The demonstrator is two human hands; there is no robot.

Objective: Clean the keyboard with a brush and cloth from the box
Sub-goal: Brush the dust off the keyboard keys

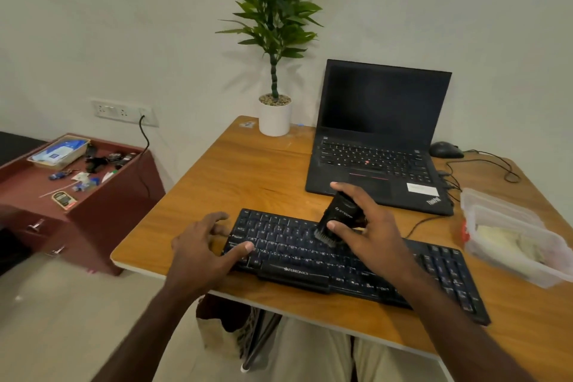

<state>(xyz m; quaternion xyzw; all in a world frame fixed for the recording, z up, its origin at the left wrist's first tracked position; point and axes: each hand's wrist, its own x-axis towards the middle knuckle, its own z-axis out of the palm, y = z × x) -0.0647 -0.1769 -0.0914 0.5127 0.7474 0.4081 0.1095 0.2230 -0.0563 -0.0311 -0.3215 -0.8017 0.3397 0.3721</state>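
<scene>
While L hand [201, 253] steadies keyboard [356, 260], R hand [369, 226] grips brush [339, 220].

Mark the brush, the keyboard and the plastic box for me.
brush [339, 215], head view, on its black handle body below the logo.
keyboard [297, 253], head view, on the letter keys left of the brush.
plastic box [496, 211], head view, on its clear lid near the rear rim.

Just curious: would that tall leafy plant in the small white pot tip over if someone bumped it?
Probably yes: the tall leafy plant rises far above its narrow white pot, so it looks top-heavy. The pebbles on top may add some steadying weight.
</scene>
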